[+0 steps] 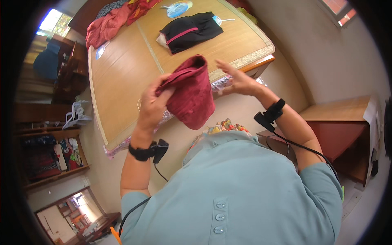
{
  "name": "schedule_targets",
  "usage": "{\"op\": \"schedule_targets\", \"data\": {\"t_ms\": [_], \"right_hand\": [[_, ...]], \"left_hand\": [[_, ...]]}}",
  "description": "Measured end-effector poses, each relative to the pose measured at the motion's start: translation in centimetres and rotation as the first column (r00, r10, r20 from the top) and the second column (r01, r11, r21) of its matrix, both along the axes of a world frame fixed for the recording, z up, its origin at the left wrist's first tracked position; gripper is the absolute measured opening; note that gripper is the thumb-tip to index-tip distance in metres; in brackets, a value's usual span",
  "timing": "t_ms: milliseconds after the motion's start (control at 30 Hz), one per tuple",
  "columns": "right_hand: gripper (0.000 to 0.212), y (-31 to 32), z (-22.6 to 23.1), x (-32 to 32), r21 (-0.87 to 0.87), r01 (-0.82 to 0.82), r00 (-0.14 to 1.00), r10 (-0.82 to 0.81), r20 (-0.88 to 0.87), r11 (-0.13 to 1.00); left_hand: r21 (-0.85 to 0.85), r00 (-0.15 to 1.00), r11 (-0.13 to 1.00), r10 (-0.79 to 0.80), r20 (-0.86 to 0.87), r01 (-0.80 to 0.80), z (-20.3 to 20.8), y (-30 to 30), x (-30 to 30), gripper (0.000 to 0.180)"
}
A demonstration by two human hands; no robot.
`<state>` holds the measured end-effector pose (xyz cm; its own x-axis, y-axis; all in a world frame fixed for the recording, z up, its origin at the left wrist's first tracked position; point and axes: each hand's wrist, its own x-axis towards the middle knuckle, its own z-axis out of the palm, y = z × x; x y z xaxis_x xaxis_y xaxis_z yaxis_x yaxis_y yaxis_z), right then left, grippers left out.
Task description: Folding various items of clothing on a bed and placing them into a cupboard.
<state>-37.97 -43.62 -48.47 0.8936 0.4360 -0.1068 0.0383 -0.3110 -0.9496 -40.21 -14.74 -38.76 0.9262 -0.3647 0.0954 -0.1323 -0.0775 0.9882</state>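
Observation:
A dark red folded cloth or garment (191, 96) hangs in front of me over the bed's near edge; its exact kind is unclear. My left hand (156, 100) grips its left side, thumb in front and fingers partly hidden behind it. To the right of the cloth, my right hand (239, 81) is raised with spread fingers, apart from it and holding nothing. Beyond both hands a black folded garment (192, 33) with a dark red stripe lies on the bed mat (122, 85).
Red clothes (108, 26) are heaped at the bed's far left. A blue hand fan (178, 9) lies at the far side. A wooden desk (335, 110) stands right; white hangers (75, 114) and a shelf with clothes (67, 155) are left. Cables run from my wrist straps.

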Motion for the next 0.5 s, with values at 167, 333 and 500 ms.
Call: {"op": "schedule_targets", "data": {"t_ms": [167,333,500], "right_hand": [[0.085,4.2,0.0,-1.4,0.219,-0.082,0.976,0.035,0.213,0.972],[0.026,4.5,-2.2,-1.6,0.236,-0.124,0.989,0.1,0.112,0.964],[0.028,1.5,-6.7,-3.9,0.0,-0.455,0.885,0.453,-0.107,0.89]], "left_hand": [[-0.069,0.999,0.998,-0.006,0.054,0.01,4.2,0.4,-1.1,0.023],[0.016,0.995,1.0,0.016,0.103,-0.017,5.0,2.1,-0.6,0.022],[0.105,0.995,0.994,0.003,0.099,-0.013,4.2,2.3,-2.4,0.019]]}}
